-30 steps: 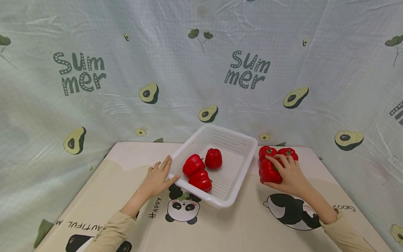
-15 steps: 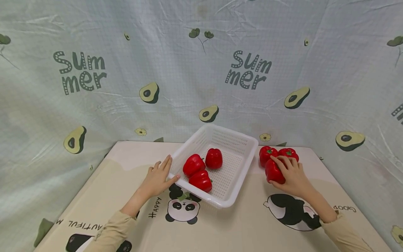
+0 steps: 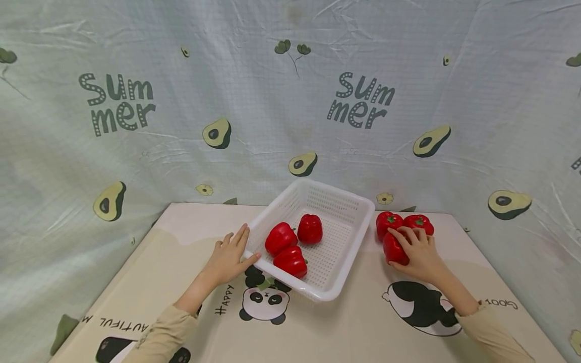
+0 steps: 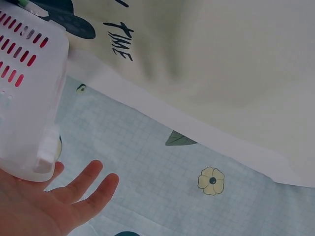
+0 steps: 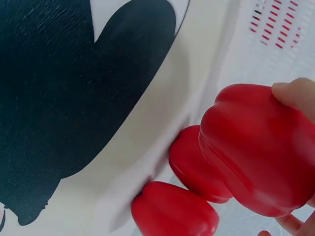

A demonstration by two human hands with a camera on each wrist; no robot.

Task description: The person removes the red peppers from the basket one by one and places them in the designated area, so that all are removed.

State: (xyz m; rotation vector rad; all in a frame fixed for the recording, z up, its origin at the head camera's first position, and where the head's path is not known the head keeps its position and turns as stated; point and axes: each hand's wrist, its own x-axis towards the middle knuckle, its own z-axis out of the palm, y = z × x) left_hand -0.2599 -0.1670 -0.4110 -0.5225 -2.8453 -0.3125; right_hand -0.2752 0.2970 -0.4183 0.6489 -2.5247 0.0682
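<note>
My right hand (image 3: 421, 256) grips a red bell pepper (image 3: 394, 249) at the right of the table; in the right wrist view this pepper (image 5: 256, 147) is held between thumb and fingers. Just behind it are two more red bell peppers, one on the left (image 3: 388, 222) and one on the right (image 3: 420, 222), the latter partly hidden by my fingers. With fingers straight, my left hand (image 3: 225, 259) rests on the left rim of a white perforated basket (image 3: 347, 264). Three red bell peppers lie inside, at the left (image 3: 280, 238), middle (image 3: 310, 230) and front (image 3: 291, 262).
The table (image 3: 345, 327) has a pale cloth with printed pandas and words. A hanging sheet (image 3: 254, 101) with avocado prints rises right behind the table and along both sides. Between the basket and the right-hand peppers lies a narrow strip of tabletop.
The pepper in my right hand has shifted slightly right, away from the basket, uncovering more of the pepper behind it. My left hand and the basket have stayed in place.
</note>
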